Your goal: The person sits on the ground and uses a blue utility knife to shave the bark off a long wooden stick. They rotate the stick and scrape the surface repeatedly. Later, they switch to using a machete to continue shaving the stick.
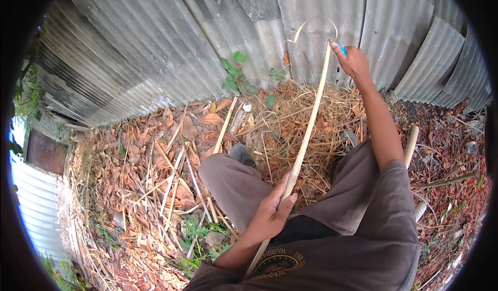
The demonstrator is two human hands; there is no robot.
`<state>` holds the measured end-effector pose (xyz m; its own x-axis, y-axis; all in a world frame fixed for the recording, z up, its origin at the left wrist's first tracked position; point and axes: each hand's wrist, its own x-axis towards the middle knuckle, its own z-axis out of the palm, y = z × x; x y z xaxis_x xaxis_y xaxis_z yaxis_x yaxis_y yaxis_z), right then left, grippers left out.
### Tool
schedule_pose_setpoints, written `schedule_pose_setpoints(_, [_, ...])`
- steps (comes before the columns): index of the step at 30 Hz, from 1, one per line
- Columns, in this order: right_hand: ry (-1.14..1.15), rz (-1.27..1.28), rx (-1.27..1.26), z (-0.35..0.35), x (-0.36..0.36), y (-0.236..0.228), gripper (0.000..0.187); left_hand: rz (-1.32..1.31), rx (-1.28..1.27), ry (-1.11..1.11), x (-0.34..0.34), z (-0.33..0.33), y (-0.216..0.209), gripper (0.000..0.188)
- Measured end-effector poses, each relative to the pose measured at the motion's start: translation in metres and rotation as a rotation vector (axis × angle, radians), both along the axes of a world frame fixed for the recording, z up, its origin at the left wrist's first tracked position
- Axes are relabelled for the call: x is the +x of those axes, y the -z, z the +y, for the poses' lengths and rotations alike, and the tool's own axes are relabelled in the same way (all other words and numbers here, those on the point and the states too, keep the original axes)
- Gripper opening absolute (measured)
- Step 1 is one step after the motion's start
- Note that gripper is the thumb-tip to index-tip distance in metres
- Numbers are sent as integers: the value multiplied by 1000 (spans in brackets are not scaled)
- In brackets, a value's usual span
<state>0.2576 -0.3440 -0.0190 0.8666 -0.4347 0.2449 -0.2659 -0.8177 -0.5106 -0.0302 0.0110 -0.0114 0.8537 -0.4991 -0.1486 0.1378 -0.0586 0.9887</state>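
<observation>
A long, pale wooden strip (312,119), which looks like split bamboo, runs up and away from my lap, tilted to the right. My left hand (271,208) is closed round its near part, the thumb lying along it. The strip's lower end passes under my left wrist toward my shirt. At the far end, my right hand (353,61) grips a blue-handled knife (340,48) with the arm stretched out. The blade hardly shows against the strip's tip. A thin curled shaving (300,31) loops up from that tip, in front of the metal fence.
A corrugated metal fence (155,47) stands close ahead. Between my knees lies a heap of pale shavings (295,104). Loose strips (174,182) and dry leaves (210,118) cover the ground at left, near a clear bottle (239,118). A pale pole (411,144) lies at right.
</observation>
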Motion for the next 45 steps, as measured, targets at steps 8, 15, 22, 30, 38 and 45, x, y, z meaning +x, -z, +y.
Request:
schedule_pose_setpoints(8, [184, 128, 206, -88, -5, 68, 108, 222, 6, -57, 2, 9, 7, 57])
schedule_pose_setpoints(15, [-469, 46, 17, 89, -104, -22, 78, 17, 14, -199, 41, 11, 2, 52])
schedule_pose_setpoints(22, [-727, -106, -263, 140, -136, -3, 75, -100, 123, -232, 37, 8, -17, 50])
schedule_pose_setpoints(30, [-671, -213, -241, 148, -121, 7, 77, -402, 280, -233, 31, 12, -12, 48])
schedule_pose_setpoints(38, [-429, -224, -225, 111, -77, 12, 76, -412, 248, -178, 24, 10, -6, 48])
schedule_pose_setpoints(45, [143, -11, 15, -13, -19, 8, 94, -238, 189, 41, -17, 12, -8, 51])
